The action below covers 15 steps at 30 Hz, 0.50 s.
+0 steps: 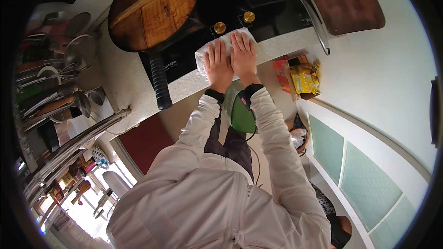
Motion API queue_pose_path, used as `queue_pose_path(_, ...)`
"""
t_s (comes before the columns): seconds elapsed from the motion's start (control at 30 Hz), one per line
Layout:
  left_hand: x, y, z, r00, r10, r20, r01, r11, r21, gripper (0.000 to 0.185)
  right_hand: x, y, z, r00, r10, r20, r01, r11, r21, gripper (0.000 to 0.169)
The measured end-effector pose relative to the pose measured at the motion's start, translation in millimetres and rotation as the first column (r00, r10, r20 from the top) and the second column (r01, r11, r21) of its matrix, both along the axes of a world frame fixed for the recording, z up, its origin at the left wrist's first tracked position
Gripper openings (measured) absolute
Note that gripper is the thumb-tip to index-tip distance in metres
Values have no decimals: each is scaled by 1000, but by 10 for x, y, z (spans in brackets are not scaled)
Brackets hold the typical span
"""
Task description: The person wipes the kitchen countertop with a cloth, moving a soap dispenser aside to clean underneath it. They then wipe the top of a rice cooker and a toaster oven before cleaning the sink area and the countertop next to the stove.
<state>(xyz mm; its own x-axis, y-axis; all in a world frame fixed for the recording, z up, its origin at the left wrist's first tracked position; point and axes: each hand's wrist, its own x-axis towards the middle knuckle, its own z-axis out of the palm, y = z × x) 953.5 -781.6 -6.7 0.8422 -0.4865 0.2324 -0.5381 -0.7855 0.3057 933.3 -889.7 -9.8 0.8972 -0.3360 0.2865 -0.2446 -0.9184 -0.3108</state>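
Note:
Both palms press down on a folded white cloth (203,63), which lies over the front rim of a black gas hob (187,53) and the speckled stone counter edge (277,46). My left hand (219,65) rests flat on its left part, fingers pointing towards the hob. Beside it, my right hand (243,53) lies flat on the right part, fingers extended. Two brass-coloured knobs (219,27) stand just beyond the cloth. To the left, a pan with a black ribbed handle (160,79) sits on the hob, topped by a round wooden lid (155,14).
Another pan's metal handle (314,20) juts over the counter edge at right, near a brown board (349,3). Below are a green bin (238,114) and an open box with yellow packets (306,79). Utensils, including a whisk (67,72), hang at left. A metal rail (79,141) runs near them.

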Motion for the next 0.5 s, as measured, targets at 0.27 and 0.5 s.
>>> queue_pose_path(0.27, -30, -109, 52, 998, 48, 35, -49, 998, 32, 61, 239, -157, 2, 990, 139, 3, -139, 990, -39, 47)
queue_pose_path(0.5, -148, -113, 82, 1000, -2, -16, 2, 1000, 23, 60, 97, -179, 49, 983, 183, -18, -184, 983, -9, 47)
